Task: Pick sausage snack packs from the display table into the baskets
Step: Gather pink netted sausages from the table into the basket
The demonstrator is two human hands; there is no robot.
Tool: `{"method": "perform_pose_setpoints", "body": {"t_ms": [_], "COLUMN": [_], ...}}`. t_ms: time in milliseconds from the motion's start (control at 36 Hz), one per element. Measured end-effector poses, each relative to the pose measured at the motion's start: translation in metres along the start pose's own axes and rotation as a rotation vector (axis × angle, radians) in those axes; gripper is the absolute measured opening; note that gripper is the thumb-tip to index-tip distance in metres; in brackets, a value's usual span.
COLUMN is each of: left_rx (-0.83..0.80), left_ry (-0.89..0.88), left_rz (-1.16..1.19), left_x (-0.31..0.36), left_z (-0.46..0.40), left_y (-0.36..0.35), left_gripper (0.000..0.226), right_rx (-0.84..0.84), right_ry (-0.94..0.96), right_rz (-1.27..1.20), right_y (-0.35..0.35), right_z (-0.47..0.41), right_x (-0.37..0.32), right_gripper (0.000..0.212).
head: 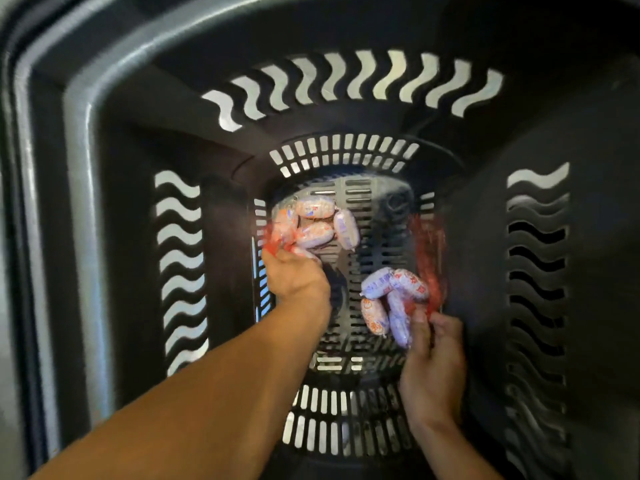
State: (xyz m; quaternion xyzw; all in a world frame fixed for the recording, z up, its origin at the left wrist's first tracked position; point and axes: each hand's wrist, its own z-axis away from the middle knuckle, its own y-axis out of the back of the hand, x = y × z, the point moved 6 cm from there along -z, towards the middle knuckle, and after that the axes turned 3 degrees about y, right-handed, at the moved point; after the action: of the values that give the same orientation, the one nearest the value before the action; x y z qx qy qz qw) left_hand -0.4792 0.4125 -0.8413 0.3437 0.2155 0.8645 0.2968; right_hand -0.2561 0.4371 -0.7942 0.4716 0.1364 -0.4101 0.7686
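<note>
Printing in orange and purple is seen on the sausage wrappers, but it is too blurred to be read, and no brand can be made out.

Two sausage snack packs are shown inside a deep black basket [346, 98], viewed from above. Each pack is made up of several short, plump, pale sausages bunched in red netting. The left pack [311, 223] is placed a little left of the frame's centre, low in the basket over its slotted floor, and its netted end is gripped by the left hand [294, 275], whose fingers are curled round the red mesh. The right pack [393, 303] is found right of centre and slightly lower in the frame; its netting is pinched between the thumb and fingers of the right hand [433, 368]. A smear of red netting is seen rising above the right pack, blurred by motion. Whether either pack is resting on the floor or hanging just above it cannot be told.

The basket's walls are pierced by wavy slots at the top, left and right of the frame, and by straight slots near the floor. A grey rim [45, 168] is curved down the left edge. Both bare forearms are extended from the lower edge into the basket.
</note>
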Motion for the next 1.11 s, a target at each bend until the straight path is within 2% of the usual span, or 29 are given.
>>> {"method": "perform_pose_setpoints", "body": {"t_ms": [56,111,167,250,444,667,833,917,1028,1111], "left_rx": [0.036,-0.036,-0.091,-0.167,-0.308,-0.557,-0.587,-0.623,-0.649,-0.662], "left_ry": [-0.213,-0.385,-0.479,-0.495,-0.456,-0.465,-0.559,-0.64,-0.688,-0.721], "left_rz": [-0.072,-0.143,-0.182,-0.219,-0.258,-0.267,-0.302,-0.275,-0.228,-0.236], "left_x": [0.015,0.025,0.035,0.047,0.083,0.144,0.209,0.248,0.294,0.317], "left_z": [0.013,0.024,0.034,0.051,0.108,0.203,0.284,0.327,0.38,0.411], "left_y": [0.012,0.022,0.029,0.044,0.099,0.217,0.318,0.366,0.423,0.459], "left_gripper": [0.04,0.038,0.035,0.033,0.034,0.034,0.033,0.035,0.035,0.033], "right_rx": [0.005,0.012,0.014,0.036,0.053,0.109,0.054,0.043,0.048,0.084], "right_ry": [0.023,0.045,0.061,0.123,0.131,0.131,0.146,0.215,0.289,0.331], "right_rz": [0.063,0.082,0.065,0.061,0.01,-0.083,-0.188,-0.263,-0.365,-0.384], "right_y": [0.004,0.009,0.018,0.035,0.082,0.172,0.251,0.295,0.352,0.391], "right_z": [0.006,0.013,0.018,0.029,0.07,0.156,0.235,0.274,0.327,0.364], "right_x": [-0.005,-0.01,-0.016,-0.032,-0.084,-0.177,-0.266,-0.314,-0.367,-0.393], "right_gripper": [0.007,0.008,0.008,0.009,0.009,0.01,0.007,0.026,0.009,0.009]}}
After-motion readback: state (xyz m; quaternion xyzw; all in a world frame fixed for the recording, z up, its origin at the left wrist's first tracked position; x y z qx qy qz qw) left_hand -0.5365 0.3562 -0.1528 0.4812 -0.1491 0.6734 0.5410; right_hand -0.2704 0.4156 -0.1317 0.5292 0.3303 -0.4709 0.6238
